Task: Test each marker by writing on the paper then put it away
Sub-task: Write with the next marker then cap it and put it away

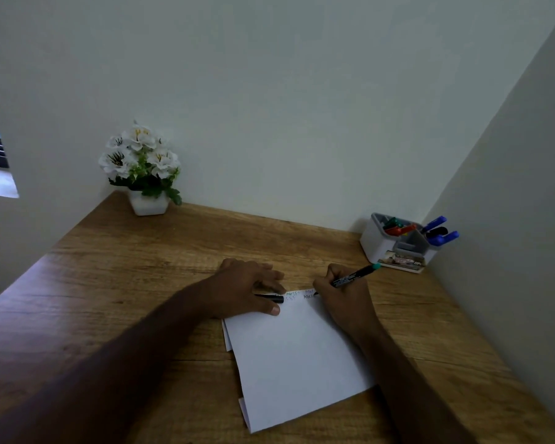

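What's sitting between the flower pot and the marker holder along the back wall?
Nothing: in the head view the wooden desk is bare between the flower pot and the marker holder. Both hands and the paper lie nearer the camera.

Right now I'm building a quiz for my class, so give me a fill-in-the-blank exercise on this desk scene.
1. The right hand grips a black marker with a teal end, its tip on the white ____.
2. The left hand holds a black ____ while resting on that sheet's far corner.
3. The white pot of white flowers stands on the ____ desk.

Missing: paper; cap; wooden
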Demonstrator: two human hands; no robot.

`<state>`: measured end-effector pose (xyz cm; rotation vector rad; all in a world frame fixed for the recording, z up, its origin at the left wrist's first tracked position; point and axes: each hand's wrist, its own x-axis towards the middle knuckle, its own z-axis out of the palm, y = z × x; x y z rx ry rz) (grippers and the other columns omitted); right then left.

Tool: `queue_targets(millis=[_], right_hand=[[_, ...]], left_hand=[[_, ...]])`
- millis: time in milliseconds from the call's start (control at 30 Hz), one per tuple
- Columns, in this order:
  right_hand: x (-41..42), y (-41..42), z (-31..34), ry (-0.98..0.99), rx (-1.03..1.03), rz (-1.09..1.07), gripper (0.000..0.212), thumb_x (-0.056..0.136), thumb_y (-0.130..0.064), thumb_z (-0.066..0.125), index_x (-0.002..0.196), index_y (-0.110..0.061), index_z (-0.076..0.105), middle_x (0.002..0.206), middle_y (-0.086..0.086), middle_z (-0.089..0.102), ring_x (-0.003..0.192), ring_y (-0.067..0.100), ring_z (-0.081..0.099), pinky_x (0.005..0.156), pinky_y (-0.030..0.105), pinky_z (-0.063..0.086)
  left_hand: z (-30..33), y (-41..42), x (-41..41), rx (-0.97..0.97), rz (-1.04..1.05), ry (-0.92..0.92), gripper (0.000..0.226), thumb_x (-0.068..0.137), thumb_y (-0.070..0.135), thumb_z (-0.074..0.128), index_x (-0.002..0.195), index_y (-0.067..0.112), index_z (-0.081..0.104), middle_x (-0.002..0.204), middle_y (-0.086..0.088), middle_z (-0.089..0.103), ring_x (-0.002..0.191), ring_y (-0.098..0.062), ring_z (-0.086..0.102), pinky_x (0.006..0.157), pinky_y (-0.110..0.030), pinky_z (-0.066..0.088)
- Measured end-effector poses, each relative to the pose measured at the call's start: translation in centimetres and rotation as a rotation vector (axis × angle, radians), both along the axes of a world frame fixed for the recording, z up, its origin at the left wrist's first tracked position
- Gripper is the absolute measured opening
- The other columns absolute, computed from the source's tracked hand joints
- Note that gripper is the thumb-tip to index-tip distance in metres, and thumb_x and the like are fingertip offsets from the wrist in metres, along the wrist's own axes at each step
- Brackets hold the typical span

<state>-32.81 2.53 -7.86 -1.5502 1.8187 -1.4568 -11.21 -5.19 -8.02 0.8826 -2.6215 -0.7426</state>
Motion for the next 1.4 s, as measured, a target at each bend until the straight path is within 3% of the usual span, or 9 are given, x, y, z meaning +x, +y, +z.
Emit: queue_targets(millis=[300, 500, 633, 767, 967, 1067, 1167, 1267, 1400], right_hand=[[0.0, 0.2, 0.2, -0.035, 0.023, -0.01, 0.038, 0.077, 0.005, 0.064, 0.053, -0.013, 0.041, 0.047, -0.005, 0.037, 0.047, 0.006, 0.034, 0.045, 0.018, 0.03], [0.2, 0.1, 0.2, -0.026, 0.024, -0.017, 0.033, 0.078, 0.004, 0.065, 0.055, -0.009, 0.044, 0.049, -0.003, 0.039, 0.047, 0.005, 0.034, 0.045, 0.016, 0.03], [-0.1, 0.1, 0.1, -0.034, 0.012, -0.031, 0.03, 0.079, 0.003, 0.066, 0.058, 0.004, 0.044, 0.052, 0.006, 0.042, 0.051, 0.012, 0.038, 0.046, 0.02, 0.032], [-0.2, 0.0, 0.0, -0.024, 0.041, -0.03, 0.03, 0.079, 0.002, 0.066, 0.058, 0.002, 0.044, 0.052, 0.005, 0.043, 0.051, 0.012, 0.039, 0.046, 0.02, 0.033], [-0.2, 0.6, 1.0, -0.149, -0.099, -0.073, 0.021, 0.084, 0.008, 0.059, 0.065, 0.005, 0.049, 0.059, 0.007, 0.049, 0.054, 0.003, 0.048, 0.055, 0.015, 0.039], [-0.3, 0.9, 1.6, -0.115, -0.182, -0.045, 0.018, 0.082, 0.01, 0.062, 0.069, 0.0, 0.054, 0.065, 0.008, 0.058, 0.065, 0.01, 0.057, 0.062, 0.02, 0.044], [0.3, 1.3, 2.0, -0.093, -0.212, -0.007, 0.024, 0.082, 0.004, 0.071, 0.066, -0.009, 0.058, 0.067, 0.009, 0.063, 0.066, 0.012, 0.058, 0.063, 0.021, 0.044], [0.7, 1.6, 2.4, -0.092, -0.201, 0.056, 0.023, 0.084, -0.005, 0.071, 0.065, -0.01, 0.059, 0.069, 0.011, 0.063, 0.068, 0.017, 0.06, 0.065, 0.022, 0.044], [1.0, 1.7, 2.5, -0.209, -0.171, 0.196, 0.012, 0.075, -0.007, 0.055, 0.071, 0.003, 0.059, 0.065, 0.01, 0.06, 0.066, 0.015, 0.058, 0.066, 0.025, 0.044]], left_hand=[[0.2, 0.2, 0.0, -0.009, 0.004, 0.005, 0.047, 0.082, 0.052, 0.067, 0.126, 0.037, 0.061, 0.148, 0.019, 0.042, 0.143, -0.001, 0.024, 0.116, -0.048, 0.006], [0.1, 0.2, 0.0, 0.004, 0.008, 0.014, 0.047, 0.082, 0.052, 0.068, 0.126, 0.037, 0.061, 0.148, 0.019, 0.042, 0.143, -0.002, 0.024, 0.117, -0.047, 0.005], [0.3, 0.3, 0.0, -0.001, 0.012, 0.001, 0.047, 0.083, 0.052, 0.067, 0.126, 0.037, 0.06, 0.148, 0.019, 0.041, 0.143, -0.002, 0.023, 0.116, -0.048, 0.005], [0.4, 0.3, 0.0, -0.004, 0.013, 0.004, 0.047, 0.083, 0.052, 0.066, 0.126, 0.036, 0.061, 0.148, 0.019, 0.041, 0.144, -0.003, 0.024, 0.117, -0.049, 0.006], [0.4, 0.4, 0.0, -0.006, 0.008, 0.022, 0.054, 0.077, 0.057, 0.067, 0.125, 0.035, 0.062, 0.148, 0.016, 0.044, 0.143, -0.004, 0.027, 0.117, -0.053, 0.012], [0.7, 0.2, 0.2, 0.037, 0.06, 0.117, 0.059, 0.069, 0.059, 0.072, 0.122, 0.033, 0.065, 0.138, 0.015, 0.055, 0.132, -0.003, 0.044, 0.115, -0.05, 0.025], [1.3, -0.1, 0.6, 0.017, 0.096, 0.188, 0.049, 0.064, 0.057, 0.075, 0.107, 0.034, 0.072, 0.105, 0.022, 0.07, 0.102, 0.006, 0.059, 0.104, -0.048, 0.04], [1.7, -0.2, 0.6, -0.045, 0.083, 0.119, 0.033, 0.068, 0.049, 0.079, 0.097, 0.033, 0.076, 0.076, 0.028, 0.064, 0.082, 0.01, 0.055, 0.097, -0.048, 0.04], [1.4, 0.0, 0.4, -0.108, 0.059, 0.062, 0.018, 0.074, 0.043, 0.076, 0.09, 0.034, 0.075, 0.079, 0.025, 0.059, 0.084, 0.005, 0.053, 0.099, -0.05, 0.038]])
